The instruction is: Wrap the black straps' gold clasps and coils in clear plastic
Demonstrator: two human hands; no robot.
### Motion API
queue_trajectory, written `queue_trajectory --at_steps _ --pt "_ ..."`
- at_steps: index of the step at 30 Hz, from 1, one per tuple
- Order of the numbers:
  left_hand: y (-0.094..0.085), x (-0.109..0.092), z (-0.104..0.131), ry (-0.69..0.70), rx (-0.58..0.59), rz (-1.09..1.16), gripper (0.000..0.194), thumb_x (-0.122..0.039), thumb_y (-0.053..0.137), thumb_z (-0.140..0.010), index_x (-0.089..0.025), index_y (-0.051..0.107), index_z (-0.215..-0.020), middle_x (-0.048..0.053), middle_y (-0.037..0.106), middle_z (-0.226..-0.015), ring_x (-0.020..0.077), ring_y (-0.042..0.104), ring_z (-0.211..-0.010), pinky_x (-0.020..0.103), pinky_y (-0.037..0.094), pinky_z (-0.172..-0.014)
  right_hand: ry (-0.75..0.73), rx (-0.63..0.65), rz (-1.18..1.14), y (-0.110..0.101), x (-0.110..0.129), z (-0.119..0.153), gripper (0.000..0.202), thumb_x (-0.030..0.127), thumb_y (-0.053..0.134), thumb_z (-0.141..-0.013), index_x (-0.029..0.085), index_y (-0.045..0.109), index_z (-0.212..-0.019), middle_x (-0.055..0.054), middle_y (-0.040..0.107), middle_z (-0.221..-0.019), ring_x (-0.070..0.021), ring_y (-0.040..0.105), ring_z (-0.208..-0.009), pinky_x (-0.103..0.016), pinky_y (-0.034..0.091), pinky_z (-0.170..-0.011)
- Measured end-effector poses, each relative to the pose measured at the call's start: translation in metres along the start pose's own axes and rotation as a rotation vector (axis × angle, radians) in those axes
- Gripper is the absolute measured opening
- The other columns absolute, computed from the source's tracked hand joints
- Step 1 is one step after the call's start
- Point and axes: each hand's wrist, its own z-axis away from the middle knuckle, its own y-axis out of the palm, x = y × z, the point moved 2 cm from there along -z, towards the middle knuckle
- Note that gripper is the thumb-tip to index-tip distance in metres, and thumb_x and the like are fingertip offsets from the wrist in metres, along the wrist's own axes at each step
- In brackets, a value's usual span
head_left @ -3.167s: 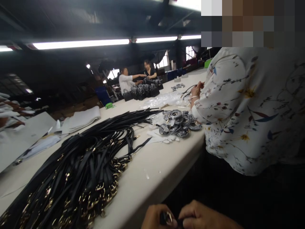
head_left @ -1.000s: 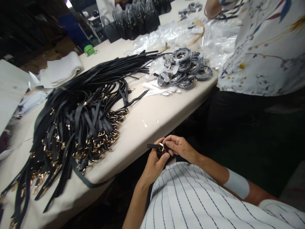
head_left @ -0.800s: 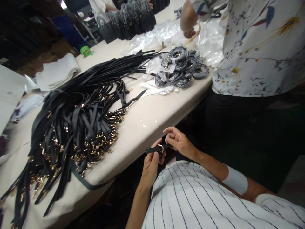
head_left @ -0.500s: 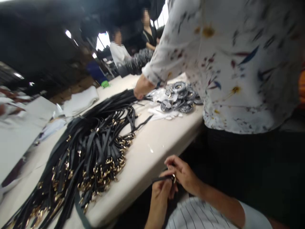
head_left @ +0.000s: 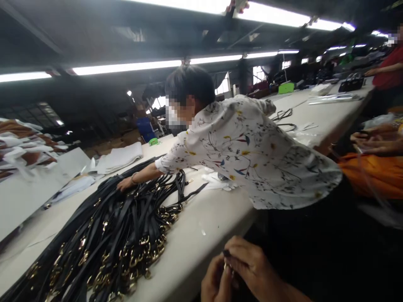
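At the bottom of the head view, below the table edge, my left hand (head_left: 217, 277) and my right hand (head_left: 248, 262) meet with bent fingers. Between them is a black strap (head_left: 226, 253) with a small gold buckle; most of it is hidden by the fingers. Both hands pinch it. To their left, a large pile of black straps (head_left: 126, 214) with gold buckles covers the near part of the pale table (head_left: 201, 228).
A person in a flowered shirt (head_left: 239, 147) leans across the table, one hand on the strap pile. White gloves (head_left: 217, 181) lie beside that person. Folded white cloth (head_left: 121, 157) and a green tape roll (head_left: 153, 141) lie farther back. Another person's hands (head_left: 378, 140) are at right.
The view has tilted up. The person in the flowered shirt has bent over the table and reached left onto the pile. My hands have drawn closer together around the strap, which shows less.
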Motion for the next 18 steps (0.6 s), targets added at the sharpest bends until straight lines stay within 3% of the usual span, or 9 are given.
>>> queue_trajectory --at_steps 2,4,6,10,14,18 --pt "0.003 -0.010 0.012 -0.032 0.055 0.025 0.060 -0.061 0.062 -0.080 -0.017 0.066 -0.121 0.005 0.064 -0.070 0.0122 0.046 -0.054 0.025 0.038 -0.051 0.099 -0.164 -0.082 -0.020 0.020 -0.008 0.027 0.037 0.058 -0.092 0.016 0.068 -0.078 -0.001 0.056 -0.066 -0.0105 0.054 -0.060 -0.021 0.046 -0.058" --pt "0.004 -0.021 0.019 -0.054 0.083 0.077 0.051 -0.054 0.063 -0.084 -0.014 0.068 -0.115 0.003 0.061 -0.069 0.0091 0.041 -0.054 0.022 0.033 -0.051 0.200 -0.376 -0.231 -0.044 0.030 -0.019 0.024 0.039 0.062 -0.090 0.017 0.070 -0.087 0.001 0.057 -0.065 -0.0079 0.052 -0.054 -0.019 0.044 -0.053" --pt "0.004 -0.026 0.023 -0.085 0.114 0.175 0.045 -0.048 0.062 -0.086 -0.015 0.067 -0.116 0.002 0.060 -0.072 0.0077 0.040 -0.056 0.021 0.030 -0.051 0.210 -0.577 -0.391 -0.069 0.031 -0.028 0.024 0.040 0.068 -0.085 0.016 0.071 -0.085 0.000 0.061 -0.073 -0.0057 0.051 -0.053 -0.016 0.043 -0.048" --pt "0.001 -0.020 0.029 -0.220 0.165 0.306 0.037 -0.042 0.064 -0.087 -0.014 0.068 -0.111 0.002 0.058 -0.072 0.0062 0.040 -0.056 0.019 0.028 -0.050 0.178 -0.830 -0.486 -0.111 0.022 -0.029 0.020 0.033 0.075 -0.079 0.014 0.071 -0.080 0.000 0.062 -0.077 -0.0016 0.047 -0.050 -0.010 0.041 -0.042" --pt "0.000 -0.015 0.032 -0.289 0.226 0.341 0.034 -0.041 0.065 -0.086 -0.015 0.069 -0.107 0.003 0.060 -0.071 0.0075 0.043 -0.058 0.019 0.029 -0.051 0.137 -0.884 -0.432 -0.131 0.020 -0.016 0.018 0.030 0.076 -0.077 0.014 0.070 -0.078 0.000 0.062 -0.080 -0.0003 0.048 -0.050 -0.009 0.040 -0.041" --pt "0.002 -0.015 0.027 -0.272 0.242 0.292 0.040 -0.043 0.065 -0.086 -0.014 0.067 -0.112 0.004 0.062 -0.072 0.0082 0.043 -0.056 0.020 0.029 -0.050 0.249 -0.734 -0.436 -0.112 0.015 -0.008 0.019 0.033 0.078 -0.075 0.016 0.072 -0.081 0.000 0.063 -0.081 -0.0024 0.050 -0.053 -0.012 0.042 -0.042"
